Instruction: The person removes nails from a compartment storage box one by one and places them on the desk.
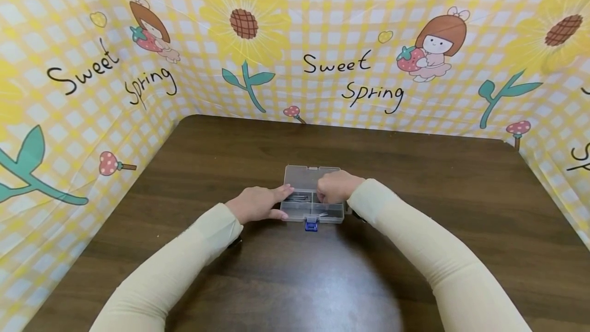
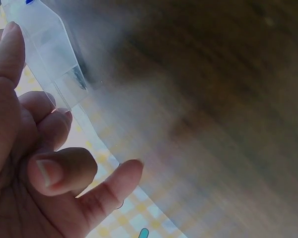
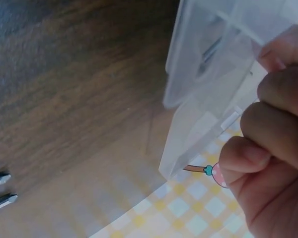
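Observation:
A clear plastic divided box point(image 1: 298, 219) stands on the table, its lid point(image 1: 301, 175) raised at the back. A blue latch point(image 1: 311, 225) sits at its front. Thin dark rods point(image 1: 297, 198) lie in the back left compartment, and a few slim pale pieces point(image 1: 323, 214) in the front right one. My left hand point(image 1: 260, 203) holds the box's left end, thumb at the front corner and fingers near the hinge. My right hand point(image 1: 337, 187) reaches into the back right compartment with curled fingers point(image 3: 275, 129). Its fingertips are partly hidden, so whether they pinch anything does not show.
Dark wood-grain tabletop point(image 1: 221, 152) surrounds the box. Yellow checked cloth point(image 1: 318, 24) with flower prints walls the back and sides. Two dark pointed metallic pieces point(image 3: 2, 202) show at the left edge of the right wrist view.

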`<control>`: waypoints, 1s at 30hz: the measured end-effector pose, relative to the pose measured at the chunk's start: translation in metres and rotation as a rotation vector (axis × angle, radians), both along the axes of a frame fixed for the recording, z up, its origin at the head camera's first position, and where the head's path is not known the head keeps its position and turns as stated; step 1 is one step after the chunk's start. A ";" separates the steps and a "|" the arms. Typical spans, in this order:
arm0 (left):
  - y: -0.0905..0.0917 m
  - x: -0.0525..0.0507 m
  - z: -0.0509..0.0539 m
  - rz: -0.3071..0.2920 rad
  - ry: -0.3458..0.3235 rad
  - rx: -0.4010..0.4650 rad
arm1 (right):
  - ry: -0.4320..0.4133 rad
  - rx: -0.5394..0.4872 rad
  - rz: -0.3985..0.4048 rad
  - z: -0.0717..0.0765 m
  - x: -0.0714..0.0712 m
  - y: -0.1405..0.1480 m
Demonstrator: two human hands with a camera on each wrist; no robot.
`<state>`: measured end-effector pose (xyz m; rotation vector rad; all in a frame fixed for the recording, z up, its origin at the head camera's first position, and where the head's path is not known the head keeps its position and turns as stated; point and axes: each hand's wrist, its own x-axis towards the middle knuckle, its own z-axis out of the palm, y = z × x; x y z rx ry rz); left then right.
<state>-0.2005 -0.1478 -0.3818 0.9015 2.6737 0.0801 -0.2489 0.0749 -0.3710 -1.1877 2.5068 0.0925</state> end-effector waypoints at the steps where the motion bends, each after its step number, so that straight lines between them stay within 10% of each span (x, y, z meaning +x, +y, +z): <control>1: 0.000 0.000 0.000 0.001 -0.001 -0.001 | -0.008 0.004 -0.004 0.000 -0.001 0.000; 30: 0.002 0.000 0.001 0.001 0.028 -0.039 | -0.304 -0.272 -0.058 0.001 -0.021 0.019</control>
